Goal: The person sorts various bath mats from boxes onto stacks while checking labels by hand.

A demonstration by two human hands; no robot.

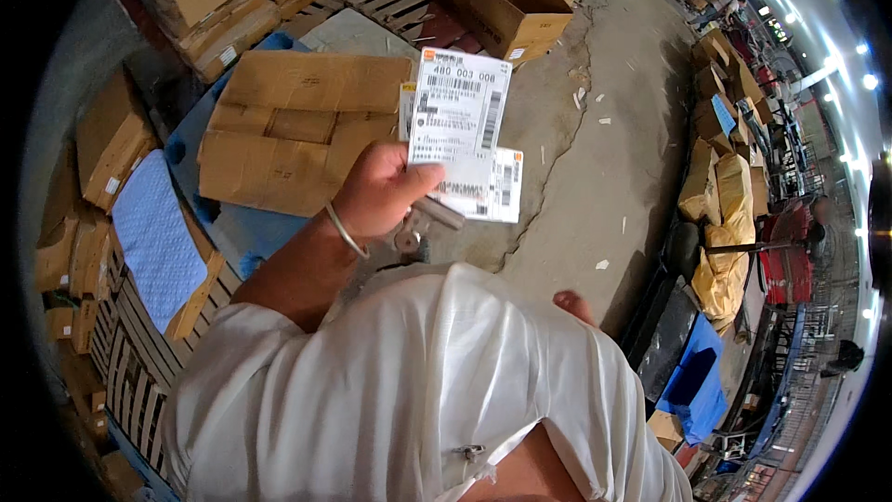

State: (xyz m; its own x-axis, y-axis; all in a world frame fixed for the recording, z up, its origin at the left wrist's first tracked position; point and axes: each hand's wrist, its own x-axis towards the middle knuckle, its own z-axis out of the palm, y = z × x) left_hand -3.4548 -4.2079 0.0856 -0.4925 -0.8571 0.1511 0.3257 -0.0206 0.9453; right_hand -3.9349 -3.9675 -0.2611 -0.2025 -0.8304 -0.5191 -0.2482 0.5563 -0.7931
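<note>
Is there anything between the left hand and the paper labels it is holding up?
No. The left hand grips the white paper labels directly, thumb pressed on their lower edge. The right hand is mostly hidden behind the white sleeve.

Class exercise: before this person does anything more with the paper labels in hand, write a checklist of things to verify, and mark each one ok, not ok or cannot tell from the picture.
1. Left hand grips the paper labels firmly: ok, thumb pinned across them.
2. Top label faces the viewer, unfolded: ok.
3. Lower label fully readable: not ok, partly covered.
4. Right hand free: cannot tell, only fingertips show past the white sleeve.
5. Metal tool under the left hand secured: cannot tell.
6. Flattened cardboard boxes within reach below: ok.
</note>
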